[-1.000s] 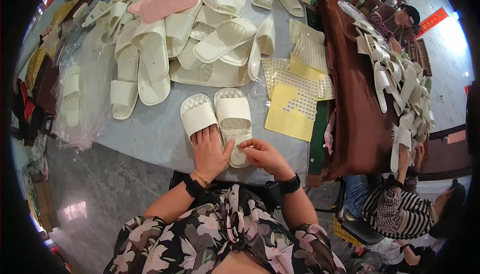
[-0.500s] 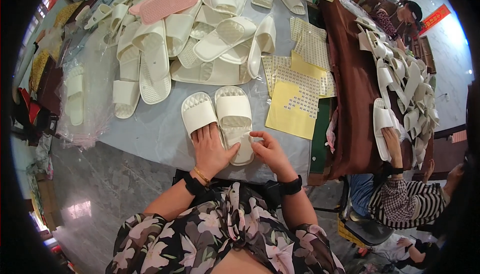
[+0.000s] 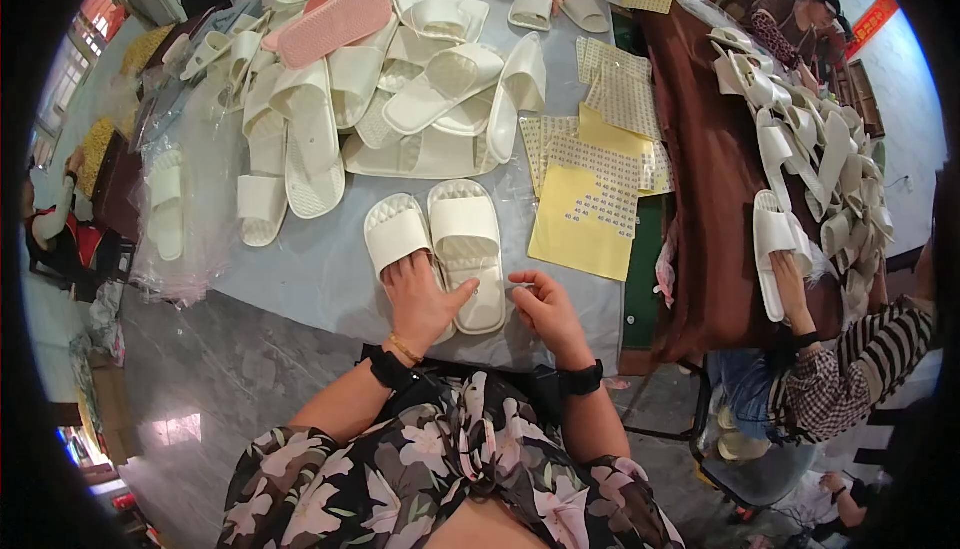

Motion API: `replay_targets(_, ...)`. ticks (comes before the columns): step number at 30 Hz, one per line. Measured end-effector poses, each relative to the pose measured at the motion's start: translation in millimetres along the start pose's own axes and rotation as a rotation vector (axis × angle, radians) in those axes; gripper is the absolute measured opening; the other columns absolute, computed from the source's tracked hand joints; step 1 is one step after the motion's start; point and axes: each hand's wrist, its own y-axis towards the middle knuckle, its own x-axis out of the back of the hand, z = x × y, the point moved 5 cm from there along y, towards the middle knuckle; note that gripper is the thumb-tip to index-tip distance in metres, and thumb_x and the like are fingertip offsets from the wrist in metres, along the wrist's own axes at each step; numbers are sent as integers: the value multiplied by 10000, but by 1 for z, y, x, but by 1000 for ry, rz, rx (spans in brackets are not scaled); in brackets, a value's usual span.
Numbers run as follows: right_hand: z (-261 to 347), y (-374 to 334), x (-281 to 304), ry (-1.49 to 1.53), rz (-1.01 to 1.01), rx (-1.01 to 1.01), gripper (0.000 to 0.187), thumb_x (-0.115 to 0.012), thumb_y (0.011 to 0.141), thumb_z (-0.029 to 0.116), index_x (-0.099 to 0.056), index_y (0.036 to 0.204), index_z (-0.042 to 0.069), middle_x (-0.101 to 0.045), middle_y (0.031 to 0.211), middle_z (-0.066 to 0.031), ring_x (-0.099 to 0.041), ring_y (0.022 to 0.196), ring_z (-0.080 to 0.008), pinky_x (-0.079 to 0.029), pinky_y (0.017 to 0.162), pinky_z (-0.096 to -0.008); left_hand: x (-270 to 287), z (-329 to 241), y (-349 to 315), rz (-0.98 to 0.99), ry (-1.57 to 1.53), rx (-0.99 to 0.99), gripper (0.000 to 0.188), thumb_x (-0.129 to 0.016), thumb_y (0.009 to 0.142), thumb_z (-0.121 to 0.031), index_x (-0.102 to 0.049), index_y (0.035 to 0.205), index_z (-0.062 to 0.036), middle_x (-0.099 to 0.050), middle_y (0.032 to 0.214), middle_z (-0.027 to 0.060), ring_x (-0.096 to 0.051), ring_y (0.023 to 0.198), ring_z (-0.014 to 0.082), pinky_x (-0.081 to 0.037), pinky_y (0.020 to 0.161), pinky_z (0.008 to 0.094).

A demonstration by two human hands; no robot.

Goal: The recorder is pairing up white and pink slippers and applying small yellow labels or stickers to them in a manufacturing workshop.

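Two cream slippers lie side by side in front of me, toes pointing away: a left slipper (image 3: pixel 397 232) and a right slipper (image 3: pixel 466 239). My left hand (image 3: pixel 420 299) lies flat over the left slipper, fingers stretched toward its strap and fingertips partly hidden at the strap's edge. Its thumb reaches across to the right slipper's insole. Just right of that slipper, apart from it, is my right hand (image 3: pixel 548 314). Its index finger and thumb are a little apart, the other fingers curled, and I see nothing between them.
A heap of cream slippers (image 3: pixel 450 84) covers the back of the grey-covered table (image 3: pixel 300 274), with a pink slipper (image 3: pixel 335 27) on top. Yellow sticker sheets (image 3: pixel 575 224) lie at right. Beyond them, a brown-covered table (image 3: pixel 705 179) bears more slippers. A co-worker's hand (image 3: pixel 790 284) touches one there.
My right hand has drawn back slightly to the right, away from the right slipper's edge. My left hand keeps its place. Across the table, a co-worker's hand has reached further in beside two slippers.
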Motion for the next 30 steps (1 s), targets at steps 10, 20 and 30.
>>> replay_targets(10, -6, 0, 3, 28, 12, 14, 262, -588, 919, 135, -562, 1145, 6, -511, 650, 54, -423, 495, -21, -317, 435, -194, -4, 1, 1, 85, -3, 47, 863, -770, 671, -468, -436, 1252, 77, -459, 1257, 267, -391, 1199, 438, -259, 1038, 520)
replay_targets(20, -5, -3, 2, 23, 12, 5, 264, -589, 921, 139, -557, 1146, 5, -503, 631, 49, -418, 480, -25, -311, 429, -192, -5, -5, -2, 81, 136, 23, 883, -715, 700, -544, -438, 1249, 89, -455, 1298, 269, -384, 1237, 434, -245, 1062, 529)
replay_targets(30, -7, 8, 7, -27, 36, 41, 289, -587, 922, 146, -563, 1174, 6, -523, 627, 22, -444, 478, -47, -343, 422, -214, 0, 17, 16, 18, -90, 114, 616, -640, 813, -518, -577, 1067, 39, -563, 1096, 255, -487, 1063, 431, -350, 921, 527)
